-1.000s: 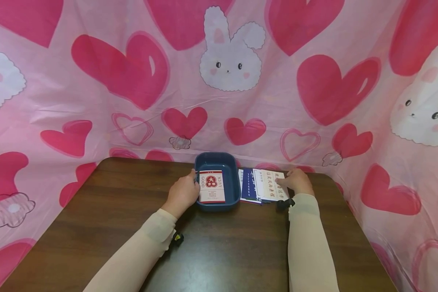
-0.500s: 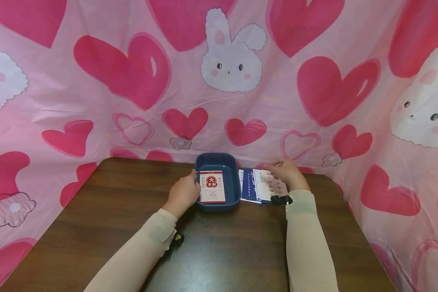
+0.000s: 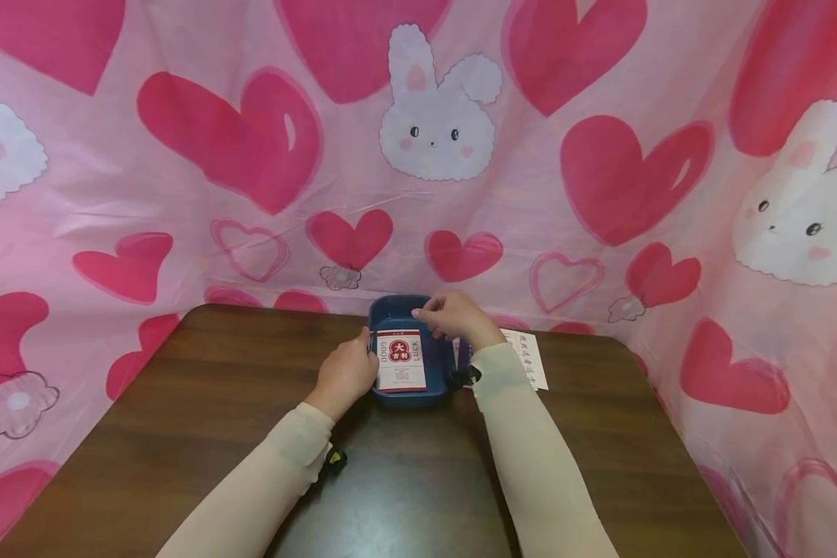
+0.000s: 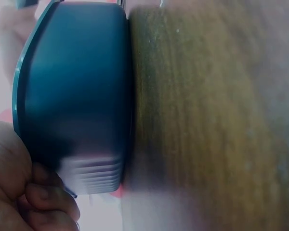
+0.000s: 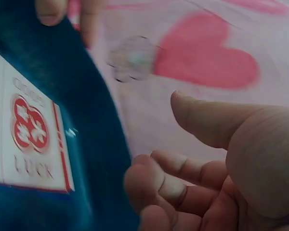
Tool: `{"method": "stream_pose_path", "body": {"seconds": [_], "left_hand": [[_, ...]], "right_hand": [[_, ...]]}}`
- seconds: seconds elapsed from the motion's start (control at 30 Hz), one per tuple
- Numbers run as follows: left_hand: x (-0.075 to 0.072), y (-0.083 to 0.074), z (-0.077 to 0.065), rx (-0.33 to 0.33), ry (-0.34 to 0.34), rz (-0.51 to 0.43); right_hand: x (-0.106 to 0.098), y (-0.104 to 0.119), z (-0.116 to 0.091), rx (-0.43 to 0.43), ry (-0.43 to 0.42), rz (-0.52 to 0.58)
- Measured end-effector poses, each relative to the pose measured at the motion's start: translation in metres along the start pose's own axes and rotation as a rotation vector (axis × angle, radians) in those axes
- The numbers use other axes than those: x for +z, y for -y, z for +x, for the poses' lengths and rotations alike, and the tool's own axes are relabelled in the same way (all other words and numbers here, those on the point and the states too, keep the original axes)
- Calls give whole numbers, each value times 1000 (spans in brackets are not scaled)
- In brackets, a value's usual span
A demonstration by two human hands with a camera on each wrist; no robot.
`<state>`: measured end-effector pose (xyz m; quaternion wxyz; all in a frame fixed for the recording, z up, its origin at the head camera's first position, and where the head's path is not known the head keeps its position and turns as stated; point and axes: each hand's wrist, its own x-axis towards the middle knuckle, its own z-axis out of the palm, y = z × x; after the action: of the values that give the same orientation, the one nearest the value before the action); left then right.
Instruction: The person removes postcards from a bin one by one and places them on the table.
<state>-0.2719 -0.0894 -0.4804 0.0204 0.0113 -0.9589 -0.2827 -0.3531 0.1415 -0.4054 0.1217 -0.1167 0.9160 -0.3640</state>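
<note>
A dark blue rectangular plastic bin [image 3: 411,400] stands at the back of the table. My left hand [image 3: 349,364] grips its left rim, and the left wrist view shows curled fingers [image 4: 50,199] against the bin's ridged end. Inside the bin lies a white and red card [image 3: 401,372] printed "GOOD LUCK". Over the bin's right side hovers my right hand [image 3: 456,316]. Its thumb stands apart from the loosely bent fingers [image 5: 168,185] in the right wrist view, with nothing between them. Printed white cards [image 3: 530,363] lie right of the bin, partly hidden by my right forearm.
The brown wooden table [image 3: 251,372] extends in front and to both sides. A pink cloth [image 3: 265,256] with hearts and rabbits hangs behind and beside it. A purple-blue card [image 3: 463,355] shows between the bin and my right wrist.
My right hand has left the cards on the right and swung left over the bin. My left hand keeps its hold on the rim, and the bin stays in place.
</note>
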Motion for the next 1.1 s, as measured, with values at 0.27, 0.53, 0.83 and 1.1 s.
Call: {"method": "stream_pose_path", "body": {"seconds": [0.27,0.53,0.83,1.1], "left_hand": [[0,-3,1,7,14,3],[0,-2,2,5,17,20],[0,0,1,8,2,14],[-1,2,1,13,12,8]], "right_hand": [[29,20,26,83,92,-159],[59,20,37,126,16,-449],[74,11,41,80,-34,-487],[64,16,39,104,-30,-447]]}}
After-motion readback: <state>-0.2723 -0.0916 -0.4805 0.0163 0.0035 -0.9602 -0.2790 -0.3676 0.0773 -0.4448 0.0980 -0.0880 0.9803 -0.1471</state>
